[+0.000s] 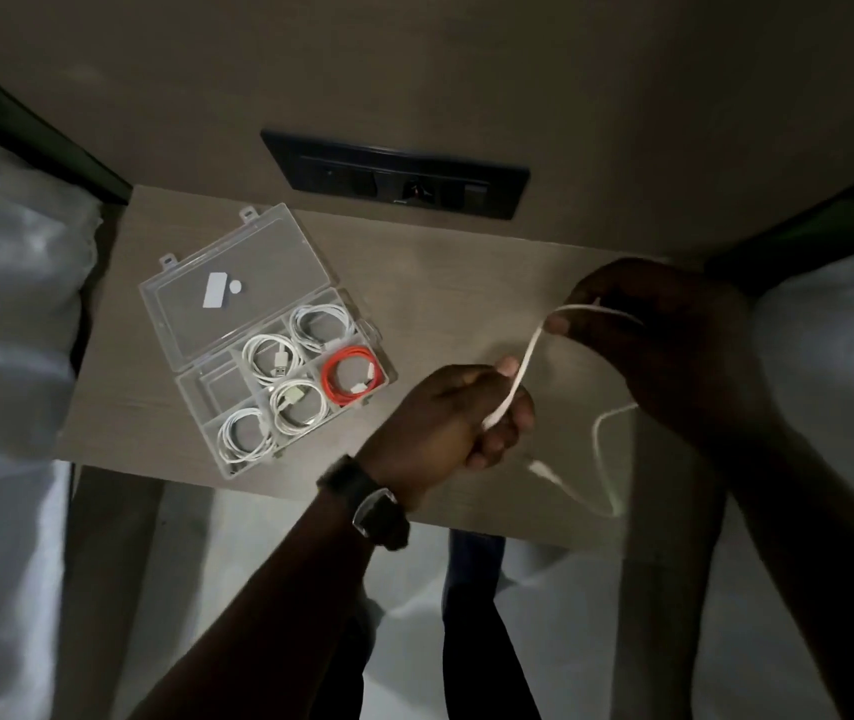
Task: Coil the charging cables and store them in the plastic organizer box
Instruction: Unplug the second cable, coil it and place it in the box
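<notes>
A clear plastic organizer box [187, 388] lies open on the bedside table, its lid [227, 262] folded back. Several coiled white cables fill its compartments, and a coiled red cable [348, 375] sits in the right one. One compartment at the left holds nothing. My left hand [458, 415] and my right hand [658, 330] both grip a loose white cable [529, 356] above the table, right of the box. The cable's tail [601, 459] loops down past the table's front edge, with a plug end [539, 467] hanging free.
The wooden bedside table [440, 283] stands between two beds with white bedding [4, 314], one on each side. A dark socket panel [396, 174] is set in the wall behind. I wear a watch [370, 504] on the left wrist. The scene is dim.
</notes>
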The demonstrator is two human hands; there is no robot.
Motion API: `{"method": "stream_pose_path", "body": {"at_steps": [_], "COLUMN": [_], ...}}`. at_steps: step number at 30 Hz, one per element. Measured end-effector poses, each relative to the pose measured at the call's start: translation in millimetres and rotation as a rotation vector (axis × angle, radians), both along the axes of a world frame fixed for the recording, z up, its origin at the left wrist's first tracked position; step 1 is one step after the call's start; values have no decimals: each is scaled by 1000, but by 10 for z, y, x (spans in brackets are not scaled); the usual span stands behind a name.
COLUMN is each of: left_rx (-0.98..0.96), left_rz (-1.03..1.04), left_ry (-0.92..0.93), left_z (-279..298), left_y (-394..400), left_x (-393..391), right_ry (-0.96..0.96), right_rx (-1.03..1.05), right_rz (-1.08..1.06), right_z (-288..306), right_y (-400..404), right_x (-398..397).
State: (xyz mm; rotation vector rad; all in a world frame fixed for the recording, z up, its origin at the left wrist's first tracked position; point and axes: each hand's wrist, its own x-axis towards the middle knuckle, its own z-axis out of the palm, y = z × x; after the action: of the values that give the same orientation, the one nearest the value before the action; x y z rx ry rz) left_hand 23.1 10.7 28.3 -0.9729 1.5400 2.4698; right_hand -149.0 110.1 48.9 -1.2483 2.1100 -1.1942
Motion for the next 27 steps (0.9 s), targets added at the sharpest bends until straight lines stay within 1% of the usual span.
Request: {"method": "stream_pose_path", "body": {"at_steps": [2, 4, 5, 6, 7, 9, 10, 11, 12, 14, 15, 16, 17, 19, 20, 21, 22, 24, 25, 26, 27], "left_rx": [336, 675, 778, 812, 786, 638, 550, 447, 297, -126, -301, -408, -476, -541, -511, -420, -299, -27, 133, 303, 462], "left_rz": [56, 178, 266, 370, 486, 693, 763, 799, 798, 667, 559, 437, 305, 89, 29, 8, 9, -2, 3, 44, 129], "left_ry": [112, 298, 404, 488, 532, 520, 474, 401, 300, 85, 28, 8, -6, -36, -43, -41, -49, -75, -53, 4, 70], "left_z": [67, 153, 184, 203, 210, 210, 194, 161, 105, -17, -74, -123, -173, -220, -208, -172, -135, -58, -18, 19, 45], "left_y": [-2, -76, -126, -197, -298, -549, -665, -744, -775, -669, -558, -443, -347, -192, -114, -30, 38, 110, 112, 90, 53], "left_x": [-19, -64, -82, -94, -95, -67, -48, -36, -29, -14, -3, 14, 43, 67, 50, 17, -24, -92, -107, -116, -126], "right_ry": [-49, -12, 5, 1, -32, -94, -105, -114, -133, -140, -127, -125, -180, -393, -453, -463, -432, -311, -264, -242, -230], "right_rx": [60, 156, 211, 264, 323, 444, 483, 482, 461, 394, 349, 293, 233, 123, 92, 82, 91, 112, 114, 118, 128], "right_rz": [-100, -74, -13, 66, 148, 280, 305, 301, 288, 284, 276, 238, 168, 4, -62, -104, -129, -173, -197, -220, -227], "right_z": [-95, -217, -285, -353, -416, -523, -554, -550, -530, -429, -358, -302, -260, -204, -186, -184, -199, -265, -308, -346, -396], "right_y": [-98, -116, -86, -31, 44, 240, 344, 434, 496, 521, 483, 434, 382, 268, 208, 155, 107, 32, 10, 0, 5], "right_x": [22, 130, 220, 326, 447, 703, 812, 883, 901, 815, 735, 645, 562, 421, 370, 332, 305, 270, 266, 274, 294]}}
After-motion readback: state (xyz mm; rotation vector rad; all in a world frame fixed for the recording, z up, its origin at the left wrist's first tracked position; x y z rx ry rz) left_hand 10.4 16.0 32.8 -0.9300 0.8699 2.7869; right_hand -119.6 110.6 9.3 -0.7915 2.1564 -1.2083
